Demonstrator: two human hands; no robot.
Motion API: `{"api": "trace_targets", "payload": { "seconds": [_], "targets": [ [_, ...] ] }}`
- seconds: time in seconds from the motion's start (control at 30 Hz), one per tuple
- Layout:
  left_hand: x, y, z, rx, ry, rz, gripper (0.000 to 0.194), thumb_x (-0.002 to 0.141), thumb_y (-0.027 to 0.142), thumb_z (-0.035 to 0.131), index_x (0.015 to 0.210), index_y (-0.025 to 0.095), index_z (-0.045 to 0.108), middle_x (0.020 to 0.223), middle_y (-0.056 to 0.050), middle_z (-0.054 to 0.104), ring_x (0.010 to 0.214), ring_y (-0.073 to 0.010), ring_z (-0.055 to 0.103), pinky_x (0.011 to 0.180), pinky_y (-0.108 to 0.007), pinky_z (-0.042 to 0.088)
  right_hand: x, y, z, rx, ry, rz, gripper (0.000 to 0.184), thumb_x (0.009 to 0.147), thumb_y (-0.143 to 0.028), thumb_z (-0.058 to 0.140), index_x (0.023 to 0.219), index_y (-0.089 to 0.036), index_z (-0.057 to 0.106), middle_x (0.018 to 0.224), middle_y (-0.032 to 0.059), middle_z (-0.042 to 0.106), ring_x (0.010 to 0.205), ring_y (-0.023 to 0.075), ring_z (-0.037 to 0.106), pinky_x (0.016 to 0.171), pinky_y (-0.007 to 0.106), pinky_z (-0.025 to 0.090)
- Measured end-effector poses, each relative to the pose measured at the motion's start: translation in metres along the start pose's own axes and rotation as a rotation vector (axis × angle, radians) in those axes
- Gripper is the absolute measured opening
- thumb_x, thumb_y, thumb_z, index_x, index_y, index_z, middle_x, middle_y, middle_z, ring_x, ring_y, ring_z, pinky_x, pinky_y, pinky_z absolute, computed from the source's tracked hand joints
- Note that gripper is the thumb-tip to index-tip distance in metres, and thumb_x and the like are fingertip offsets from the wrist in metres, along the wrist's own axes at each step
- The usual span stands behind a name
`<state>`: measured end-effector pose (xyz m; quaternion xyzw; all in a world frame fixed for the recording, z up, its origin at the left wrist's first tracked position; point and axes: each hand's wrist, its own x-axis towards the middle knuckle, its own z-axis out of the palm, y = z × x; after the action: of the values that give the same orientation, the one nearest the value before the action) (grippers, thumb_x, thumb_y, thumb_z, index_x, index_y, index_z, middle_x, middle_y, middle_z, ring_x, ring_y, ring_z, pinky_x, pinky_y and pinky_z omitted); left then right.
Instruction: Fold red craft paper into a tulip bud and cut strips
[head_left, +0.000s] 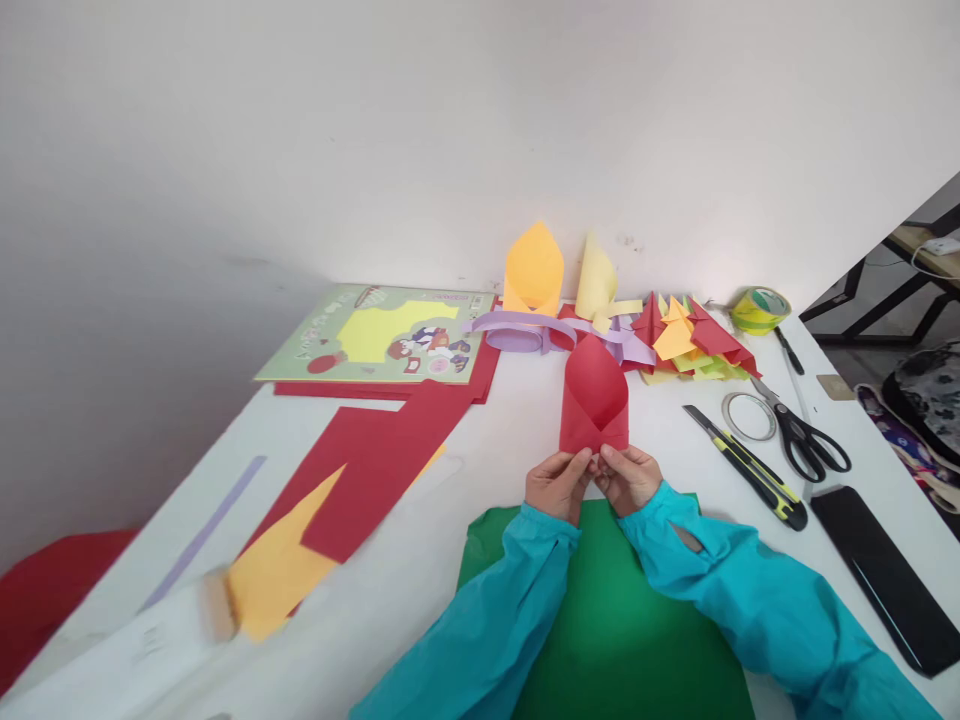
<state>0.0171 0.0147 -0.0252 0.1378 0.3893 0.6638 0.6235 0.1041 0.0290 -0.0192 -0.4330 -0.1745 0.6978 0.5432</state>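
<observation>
A red paper, rolled into a pointed cone-like holder [595, 395], stands upright with its two edges crossing at the front. My left hand [559, 484] pinches its lower front edge from the left. From the right, my right hand [628, 478] pinches the same lower edge, the fingertips of both hands almost meeting. Below my hands lies a green sheet [615, 610], partly covered by my blue sleeves. Behind the red paper stand an orange rolled paper [534, 268] and a pale yellow one [596, 280], near purple strips [525, 330].
Folded paper pieces [690, 338] lie at the back right beside a tape roll [760, 310]. A utility knife [746, 465], scissors [802, 430], a clear tape ring [749, 416] and a black phone [885, 575] sit right. Red sheets [375, 465] and a green illustrated pad [300, 350] lie left.
</observation>
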Motion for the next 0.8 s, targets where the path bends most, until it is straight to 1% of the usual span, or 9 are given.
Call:
{"api": "trace_targets", "payload": {
  "seconds": [0.07,0.13,0.17,0.23,0.3,0.37,0.4,0.57,0.8],
  "targets": [
    [0.003,0.003,-0.002,0.0,0.006,-0.001,0.027,0.045,0.031,0.085,0.051,0.014,0.065,0.049,-0.001,0.064,0.05,-0.0104,0.06,0.055,-0.023,0.053,-0.002,0.001,-0.002,-0.042,0.002,-0.023,0.035,0.049,-0.038,0.083,0.043,-0.015,0.057,0.037,-0.0021,0.054,0.034,0.0079,0.045,0.034,0.021,0.033],
    [0.006,0.005,-0.004,-0.004,0.023,0.003,0.026,0.046,0.031,0.084,0.053,0.014,0.066,0.05,0.0,0.064,0.052,-0.0097,0.061,0.057,-0.022,0.054,-0.007,-0.003,-0.004,-0.18,-0.013,-0.126,0.038,0.058,-0.038,0.078,0.04,-0.016,0.053,0.035,-0.0035,0.049,0.032,0.0065,0.039,0.034,0.021,0.028],
    [0.007,0.006,-0.005,-0.005,0.03,0.005,0.026,0.046,0.031,0.084,0.054,0.014,0.066,0.051,0.0,0.065,0.052,-0.0094,0.061,0.059,-0.021,0.054,-0.01,-0.006,-0.005,-0.292,-0.028,-0.226,0.037,0.063,-0.036,0.075,0.04,-0.016,0.053,0.037,-0.0037,0.049,0.034,0.0067,0.039,0.035,0.022,0.029],
    [0.009,0.006,-0.007,0.0,0.039,0.009,0.027,0.046,0.032,0.084,0.056,0.014,0.066,0.053,0.001,0.066,0.054,-0.0097,0.062,0.062,-0.022,0.055,-0.016,-0.016,-0.004,-0.574,-0.074,-0.538,0.031,0.069,-0.031,0.071,0.046,-0.017,0.056,0.046,-0.0024,0.052,0.045,0.0092,0.045,0.044,0.024,0.036],
    [0.009,0.006,-0.008,0.015,0.04,0.009,0.028,0.045,0.033,0.084,0.057,0.014,0.067,0.054,0.0,0.066,0.054,-0.0107,0.063,0.062,-0.024,0.056,-0.019,-0.028,-0.002,-0.807,-0.074,-0.847,0.016,0.072,-0.024,0.068,0.058,-0.018,0.063,0.059,0.0006,0.057,0.058,0.0133,0.052,0.055,0.028,0.042],
    [0.008,0.005,-0.008,0.043,0.034,0.005,0.029,0.046,0.034,0.084,0.059,0.014,0.068,0.054,-0.001,0.067,0.053,-0.0117,0.064,0.06,-0.025,0.057,-0.019,-0.037,0.0,-0.989,-0.085,-1.044,0.002,0.074,-0.02,0.066,0.074,-0.018,0.067,0.073,0.0044,0.061,0.074,0.0175,0.055,0.068,0.032,0.046],
    [0.007,0.004,-0.008,0.06,0.029,0.005,0.029,0.046,0.034,0.084,0.06,0.014,0.068,0.054,-0.001,0.067,0.053,-0.0121,0.063,0.059,-0.025,0.057,-0.018,-0.04,0.001,-1.055,-0.095,-1.104,0.005,0.075,-0.019,0.064,0.079,-0.019,0.068,0.077,0.0056,0.062,0.078,0.0185,0.055,0.071,0.034,0.046],
    [0.003,-0.001,-0.007,0.174,0.001,0.038,0.03,0.047,0.037,0.083,0.061,0.015,0.07,0.053,-0.001,0.067,0.052,-0.0142,0.063,0.061,-0.03,0.058,-0.013,-0.041,-0.003,-1.205,-0.137,-1.188,0.006,0.08,-0.018,0.06,0.08,-0.019,0.066,0.077,0.0059,0.06,0.078,0.0188,0.053,0.07,0.035,0.046],
    [0.0,0.002,-0.008,0.373,-0.017,0.163,0.02,0.054,0.033,0.079,0.064,0.016,0.072,0.061,-0.002,0.07,0.06,-0.0164,0.065,0.066,-0.029,0.056,-0.009,-0.037,-0.008,-1.3,-0.148,-1.106,0.004,0.08,-0.023,0.06,0.08,-0.02,0.063,0.078,0.0053,0.062,0.078,0.02,0.054,0.07,0.036,0.044]
  ]
}}
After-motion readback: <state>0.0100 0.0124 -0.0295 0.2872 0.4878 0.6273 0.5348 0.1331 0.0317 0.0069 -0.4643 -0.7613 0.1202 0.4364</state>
